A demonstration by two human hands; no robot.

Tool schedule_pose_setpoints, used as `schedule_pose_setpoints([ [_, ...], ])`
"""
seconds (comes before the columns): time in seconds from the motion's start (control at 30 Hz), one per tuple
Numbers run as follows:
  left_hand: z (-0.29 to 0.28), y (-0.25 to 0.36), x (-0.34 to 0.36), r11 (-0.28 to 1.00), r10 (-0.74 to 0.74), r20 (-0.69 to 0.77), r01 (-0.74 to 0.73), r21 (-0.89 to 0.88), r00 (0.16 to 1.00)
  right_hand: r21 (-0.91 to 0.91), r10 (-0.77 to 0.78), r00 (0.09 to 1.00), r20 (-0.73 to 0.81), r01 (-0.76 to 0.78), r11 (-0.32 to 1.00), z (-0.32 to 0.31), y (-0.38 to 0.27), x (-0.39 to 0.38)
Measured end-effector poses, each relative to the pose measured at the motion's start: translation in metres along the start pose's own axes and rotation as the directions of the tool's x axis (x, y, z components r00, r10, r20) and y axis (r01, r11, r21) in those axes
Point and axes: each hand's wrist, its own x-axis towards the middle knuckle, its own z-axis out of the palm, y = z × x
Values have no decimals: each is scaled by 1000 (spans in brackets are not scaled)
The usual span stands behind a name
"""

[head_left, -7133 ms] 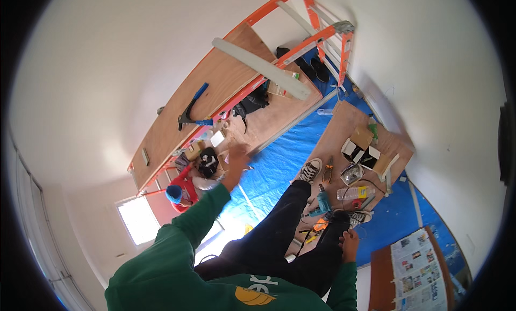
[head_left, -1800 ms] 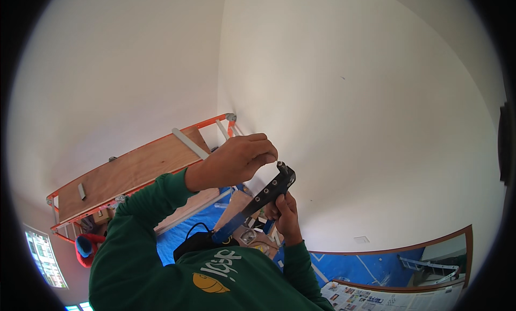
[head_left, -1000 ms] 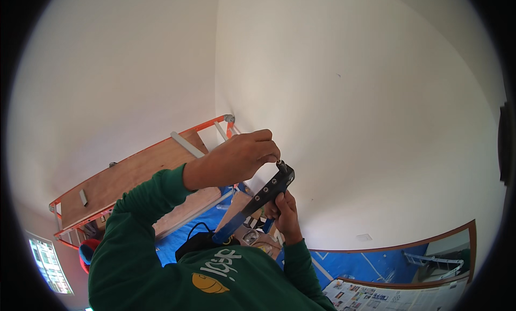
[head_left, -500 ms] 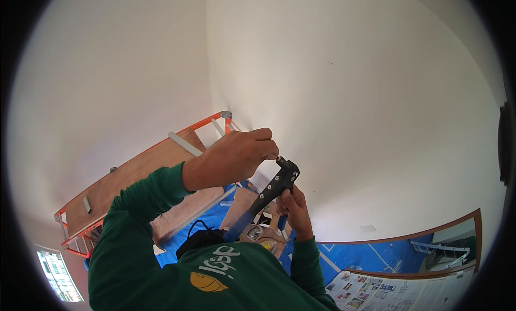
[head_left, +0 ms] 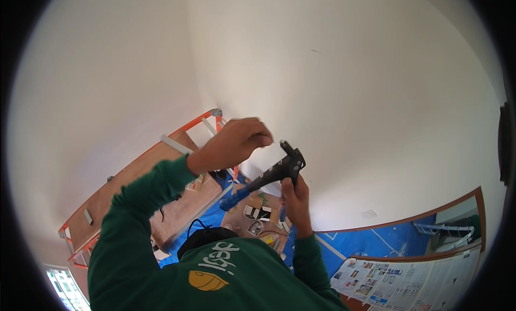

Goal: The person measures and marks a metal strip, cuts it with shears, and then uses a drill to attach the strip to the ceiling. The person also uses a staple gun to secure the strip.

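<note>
My right hand (head_left: 297,201) grips a black hand riveter (head_left: 284,167) near its head. The riveter's nose points up toward the left, and a long arm with a blue grip (head_left: 234,197) slants down to the left. Just left of the nose, my left hand (head_left: 236,142) is closed in a pinch, apart from the tool. A tiny thin bit shows at its fingertips, too small to name. Both arms wear green sleeves.
Pale walls (head_left: 344,107) meet in a corner ahead. An orange-framed scaffold (head_left: 185,127) with wooden planks (head_left: 126,176) stands at left. Below lie blue sheeting (head_left: 371,252), a board (head_left: 242,219) with small items, and newspaper (head_left: 398,281); a ladder (head_left: 443,230) is far right.
My left hand has moved away from the riveter's nose, up and to the left. The riveter has tilted, its blue grip swinging out to the left. The view has shifted slightly.
</note>
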Motion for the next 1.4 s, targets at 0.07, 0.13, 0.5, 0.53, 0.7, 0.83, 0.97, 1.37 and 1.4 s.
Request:
schedule_pose_setpoints([
  [0.07, 31, 2, -18, 968, -230, -131, 213, -132, 964, 121, 51, 992, -117, -37, 992, 7, 1, 0],
  [0.13, 64, 8, -33, 846, -427, -91, 361, -392, 900, 302, 108, 962, -251, -28, 953, 18, 2, 3],
  [0.5, 89, 30, -20, 959, -210, 130, 230, -163, 969, 329, 68, 941, -330, 47, 943, -10, 8, 3],
  [0.53, 93, 33, -20, 971, -135, 106, 153, -182, 985, 427, 107, 945, -308, 37, 904, -11, 8, 1],
  [0.7, 113, 42, -24, 976, -157, 171, 179, -122, 973, 418, 159, 947, -280, -28, 908, -23, 3, -8],
  [0.83, 122, 44, -25, 980, -108, 132, 128, -153, 985, 407, 158, 924, -348, -3, 914, -28, 6, -19],
  [0.97, 121, 46, -23, 976, -141, 204, 171, -136, 969, 355, 173, 938, -299, -59, 933, -40, 6, -29],
  [1.37, 121, 54, -22, 922, -197, 337, 291, -255, 921, 261, 116, 950, -288, -39, 965, -41, 3, -44],
  [1.4, 120, 56, -23, 938, -119, 320, 212, -275, 940, 226, 112, 920, -375, -26, 974, -41, 2, -46],
])
